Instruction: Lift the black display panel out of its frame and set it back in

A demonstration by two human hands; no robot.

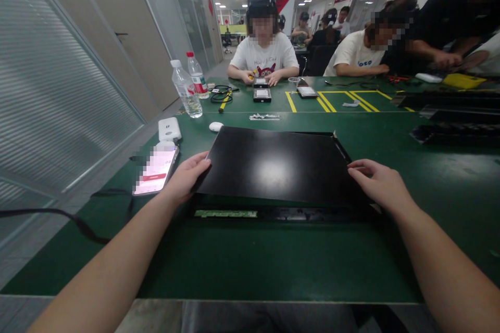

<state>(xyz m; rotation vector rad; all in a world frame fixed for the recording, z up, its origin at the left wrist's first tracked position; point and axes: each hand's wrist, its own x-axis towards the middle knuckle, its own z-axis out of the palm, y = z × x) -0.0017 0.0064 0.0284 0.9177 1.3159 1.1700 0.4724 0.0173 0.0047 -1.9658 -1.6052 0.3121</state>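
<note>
A large flat black panel [273,166] lies tilted over a dark chassis with a green circuit strip [226,214] showing along its near edge. My left hand [187,177] grips the panel's near left corner, fingers curled round the edge. On the near right corner rests my right hand [378,184], its fingers pressed against the panel's edge.
The green table [253,255] holds a lit phone [156,171], a white device [169,128], a white puck [215,126], two water bottles [186,88] and a black cable [78,221] at left. Black trays [457,114] stack at right. People sit working across the table.
</note>
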